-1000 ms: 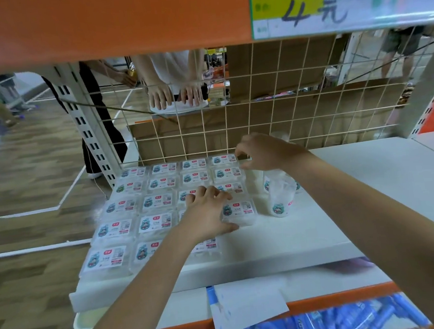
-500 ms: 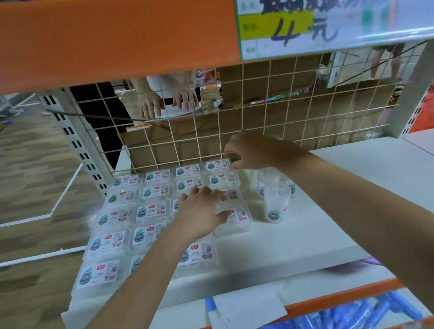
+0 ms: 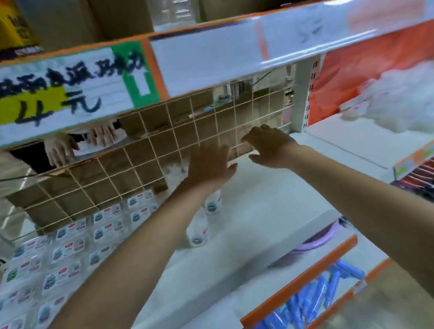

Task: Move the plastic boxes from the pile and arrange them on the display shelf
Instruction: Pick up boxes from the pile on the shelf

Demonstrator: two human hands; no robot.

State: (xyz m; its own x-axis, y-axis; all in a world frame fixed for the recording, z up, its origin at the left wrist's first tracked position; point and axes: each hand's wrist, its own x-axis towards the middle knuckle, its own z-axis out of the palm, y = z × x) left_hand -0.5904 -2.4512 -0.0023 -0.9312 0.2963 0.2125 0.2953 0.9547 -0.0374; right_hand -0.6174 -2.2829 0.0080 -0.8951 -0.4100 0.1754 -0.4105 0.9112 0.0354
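Clear plastic boxes with printed labels lie flat in rows on the left part of the white display shelf. A few more boxes stand on edge just right of the rows, partly hidden by my left forearm. My left hand is raised above them, fingers straight, holding nothing. My right hand hovers beside it near the wire grid, fingers relaxed and empty. A blurred white heap of plastic lies on the neighbouring shelf at the right.
A wire grid backs the shelf, and another person's hands rest behind it. An orange rail with a handwritten price label hangs overhead. Blue packs and a purple basin sit on lower levels.
Both hands have lifted off the boxes and moved right, up toward the grid, now empty. The view has swung right and tilted, bringing the neighbouring shelf into sight.
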